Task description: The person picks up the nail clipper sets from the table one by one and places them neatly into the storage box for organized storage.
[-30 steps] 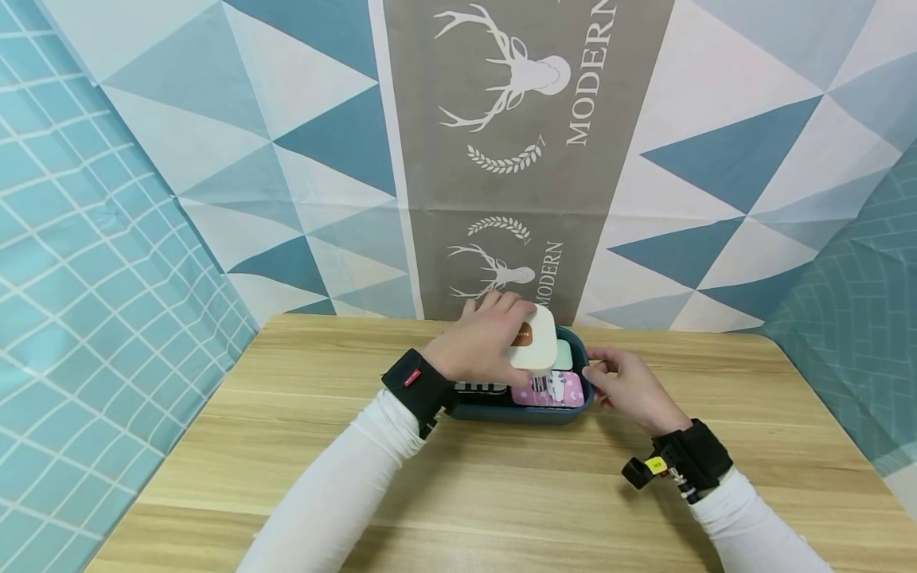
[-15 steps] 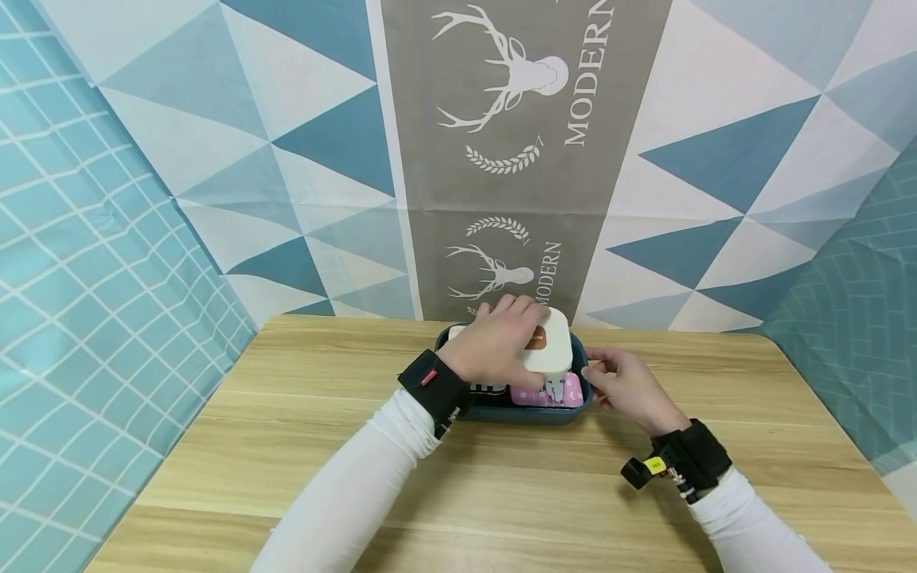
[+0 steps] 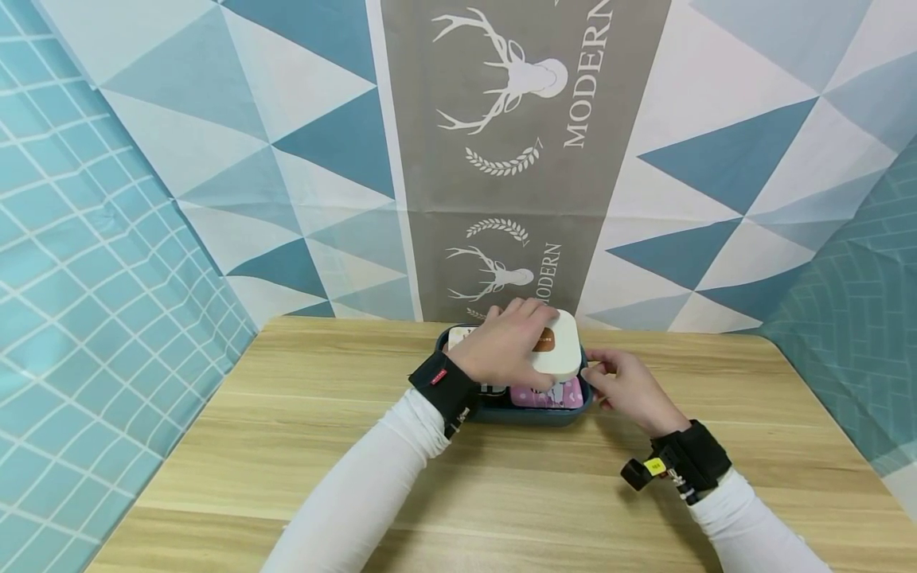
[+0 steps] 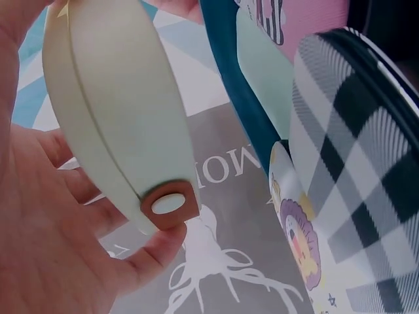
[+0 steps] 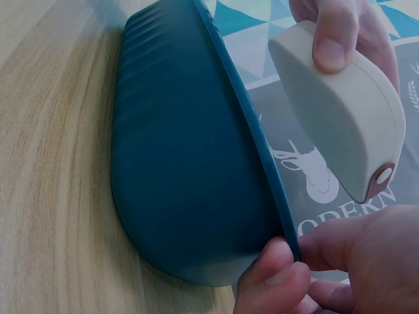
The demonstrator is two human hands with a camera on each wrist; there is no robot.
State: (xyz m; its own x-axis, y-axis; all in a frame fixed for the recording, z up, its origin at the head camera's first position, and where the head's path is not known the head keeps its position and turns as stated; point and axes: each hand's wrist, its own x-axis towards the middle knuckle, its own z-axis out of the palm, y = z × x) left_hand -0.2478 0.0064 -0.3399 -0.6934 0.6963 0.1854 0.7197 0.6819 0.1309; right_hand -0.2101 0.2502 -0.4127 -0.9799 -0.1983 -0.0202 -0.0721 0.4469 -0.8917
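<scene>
My left hand (image 3: 512,342) grips a cream rounded case (image 3: 562,346) over the right end of a dark blue plastic basket (image 3: 530,417). A brown tab (image 4: 171,204) with a white stud shows on the case, and the left thumb and fingers hold its edges. In the right wrist view the case (image 5: 340,111) is tilted and stands apart from the rim. My right hand (image 3: 630,386) pinches the basket's right rim between thumb and fingers. Below the case, a pink patterned case (image 3: 548,395) lies in the basket, partly hidden.
The basket also holds a black-and-white checked case (image 4: 366,176), a lion-print case (image 4: 298,235) and a mint piece (image 4: 265,72). It stands near the back edge of the wooden table (image 3: 501,493), close to the patterned backdrop (image 3: 344,199).
My left hand has carried the cream case to the right, over the basket's right end. The right hand and the basket have stayed in place.
</scene>
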